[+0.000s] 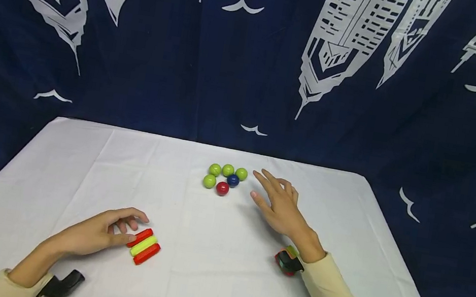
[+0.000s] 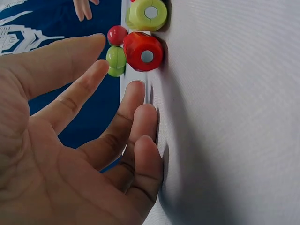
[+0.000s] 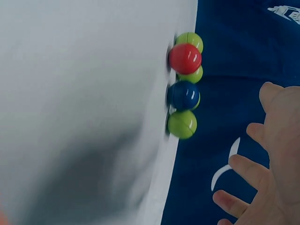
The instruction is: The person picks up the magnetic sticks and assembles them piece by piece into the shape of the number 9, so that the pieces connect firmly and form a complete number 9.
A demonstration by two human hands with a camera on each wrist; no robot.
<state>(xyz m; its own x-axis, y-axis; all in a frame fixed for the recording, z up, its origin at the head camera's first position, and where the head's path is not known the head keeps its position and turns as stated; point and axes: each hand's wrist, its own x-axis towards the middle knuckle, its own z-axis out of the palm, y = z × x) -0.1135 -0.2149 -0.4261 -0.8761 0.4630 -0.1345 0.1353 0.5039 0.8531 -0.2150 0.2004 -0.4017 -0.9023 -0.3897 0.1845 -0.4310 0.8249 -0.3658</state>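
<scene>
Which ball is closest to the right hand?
The green ball at the group's right end in the head view; the blue ball, red ball and other green balls sit farther from the right hand.

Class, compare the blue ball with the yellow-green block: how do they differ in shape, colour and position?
Shape: the blue ball is round, while the yellow-green block is long and narrow.
Colour: the ball is dark blue; the block is a bright yellow-green.
Position: the ball sits near the far edge of the white cloth; the block lies nearer the camera, between two red blocks.
Shared: both rest on the cloth.
</scene>
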